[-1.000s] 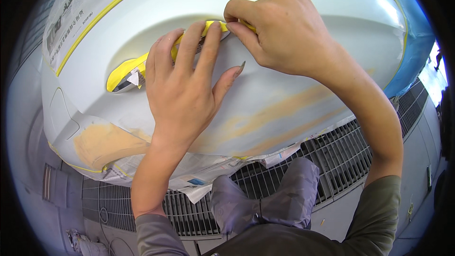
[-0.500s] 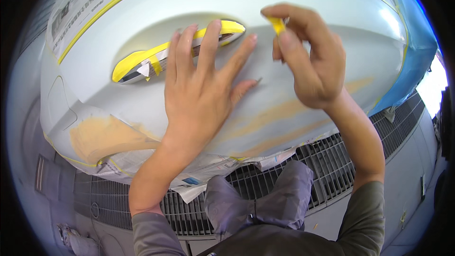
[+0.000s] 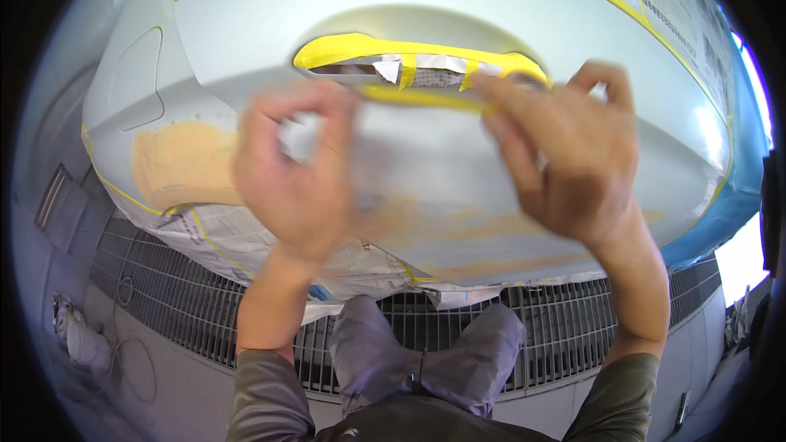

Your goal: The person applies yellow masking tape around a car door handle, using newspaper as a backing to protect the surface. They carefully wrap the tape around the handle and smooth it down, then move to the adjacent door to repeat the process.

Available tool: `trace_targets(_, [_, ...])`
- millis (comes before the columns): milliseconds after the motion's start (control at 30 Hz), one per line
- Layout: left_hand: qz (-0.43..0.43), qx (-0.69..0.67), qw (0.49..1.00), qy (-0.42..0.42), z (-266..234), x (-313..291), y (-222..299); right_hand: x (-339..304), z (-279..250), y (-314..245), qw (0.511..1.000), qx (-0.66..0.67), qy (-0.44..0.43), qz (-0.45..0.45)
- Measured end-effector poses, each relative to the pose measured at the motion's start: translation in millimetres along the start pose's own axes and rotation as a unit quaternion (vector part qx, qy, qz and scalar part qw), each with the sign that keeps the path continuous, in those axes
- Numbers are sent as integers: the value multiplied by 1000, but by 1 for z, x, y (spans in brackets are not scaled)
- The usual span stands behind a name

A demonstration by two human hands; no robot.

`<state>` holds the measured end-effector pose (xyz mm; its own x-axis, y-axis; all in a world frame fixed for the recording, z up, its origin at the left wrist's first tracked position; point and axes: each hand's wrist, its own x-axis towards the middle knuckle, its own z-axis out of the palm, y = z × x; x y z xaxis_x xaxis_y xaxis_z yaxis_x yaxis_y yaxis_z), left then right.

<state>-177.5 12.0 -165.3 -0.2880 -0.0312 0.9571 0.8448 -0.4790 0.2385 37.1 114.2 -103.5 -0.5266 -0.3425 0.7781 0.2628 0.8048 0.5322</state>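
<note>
Head view: both hands were up front, motion-blurred. Left hand (image 3: pixel 299 168) pinched one end of a yellow tape strip (image 3: pixel 422 98); right hand (image 3: pixel 573 155) gripped the other end between thumb and fingers. Strip ran fairly taut between them, just below the slot in the panel; couldn't tell whether it touched the surface. Behind it, slot (image 3: pixel 348 70) was edged along the top with yellow edging tape (image 3: pixel 352 45), with newspaper pieces (image 3: pixel 438 77) inside and short tape bits across them. Pale car panel (image 3: pixel 246 24) curved around all this, tan patch (image 3: pixel 180 164) at lower left. Masking newspaper (image 3: pixel 233 233) hung from the panel's lower edge; blue sheet (image 3: pixel 725 225) covered the right end. Below, grey trousers (image 3: pixel 377 352) stood by floor grating (image 3: pixel 565 327); whitish bundle (image 3: pixel 86 344) lay on the floor, far left.
</note>
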Motion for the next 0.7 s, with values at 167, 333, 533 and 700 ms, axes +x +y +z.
trace_targets(167, [88, 115, 989, 3, -5, 27, -34, 20, 8, 18, 997, -5, -28, 69])
trace_targets(333, [46, 126, 991, -10, 0, 23, -40, 28, 15, 14, 996, -17, -43, 78])
trace_targets(533, [117, 255, 959, 46, 5, 19, -43, 29, 18, 16, 993, -33, -65, 90])
trace_targets(700, [230, 203, 943, -132, 18, 3, -32, 20, 19, 19, 994, -27, -47, 91])
